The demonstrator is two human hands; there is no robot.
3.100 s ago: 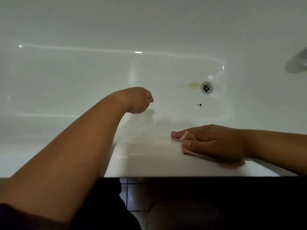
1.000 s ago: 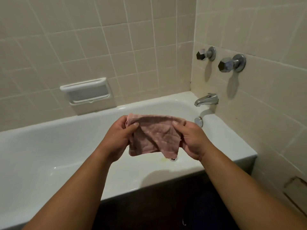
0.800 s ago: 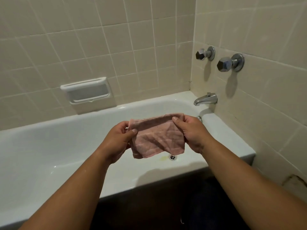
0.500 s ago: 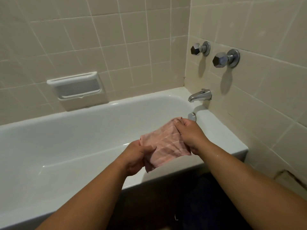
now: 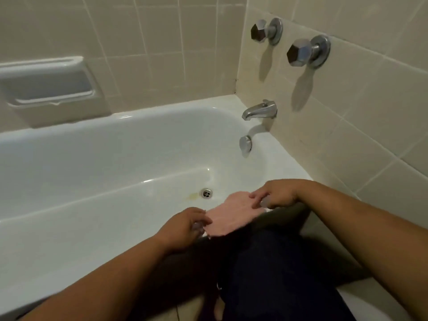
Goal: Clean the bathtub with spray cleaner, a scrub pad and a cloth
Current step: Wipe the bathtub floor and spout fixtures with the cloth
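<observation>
A moment ago we held the cloth (image 5: pixel 229 216) up in the air; now we spread it flat across the near rim of the bathtub (image 5: pixel 92 239), its lower edge lapping over the outside. Our left hand (image 5: pixel 185 222) pinches its left edge and our right hand (image 5: pixel 274 194) its right edge, fingers curled. We judge the wiping is pausing or ending, though a yellowish stain (image 5: pixel 193 196) sits beside the drain (image 5: pixel 206 193). We can read no brand, label or writing anywhere

Both bare forearms come in from the bottom corners, hands near each other, palms down. Left hand (image 5: pixel 185 224) pinches one edge of the cloth (image 5: pixel 229 216); right hand (image 5: pixel 275 195), a bit farther out, pinches the opposite edge.
</observation>
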